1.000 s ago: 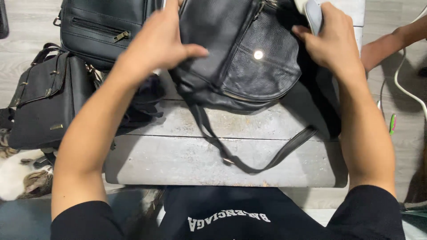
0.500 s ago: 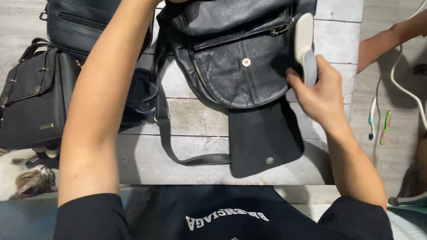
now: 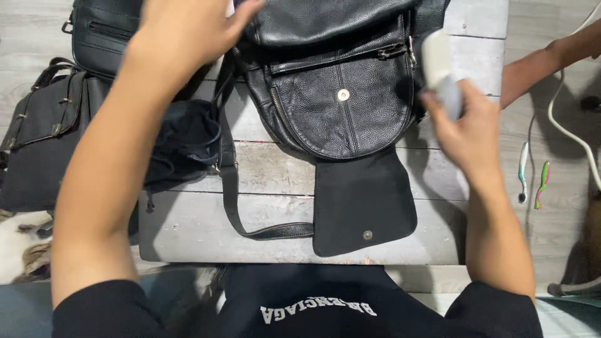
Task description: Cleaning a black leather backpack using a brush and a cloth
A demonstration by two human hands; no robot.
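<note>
A black leather backpack (image 3: pixel 341 94) lies on a grey wooden table (image 3: pixel 263 219), its front flap (image 3: pixel 363 200) folded down toward me with a snap on it. A strap (image 3: pixel 233 188) loops across the boards. My left hand (image 3: pixel 188 31) rests on the bag's upper left part, fingers spread. My right hand (image 3: pixel 466 128) is at the bag's right side and holds a pale grey brush-like tool (image 3: pixel 438 72), blurred by motion.
Two other black bags (image 3: pixel 44 134) (image 3: pixel 103 34) and a dark pouch (image 3: pixel 181 144) sit at the left. Two toothbrushes (image 3: pixel 532 172) and a white cable (image 3: pixel 573 122) lie on the floor at right, near another person's arm (image 3: pixel 544 53). A cat (image 3: pixel 22 250) is at lower left.
The bag was turned so its front faces up and the flap fell open toward me. My left hand went to the bag's top; my right hand came down its right side with the tool.
</note>
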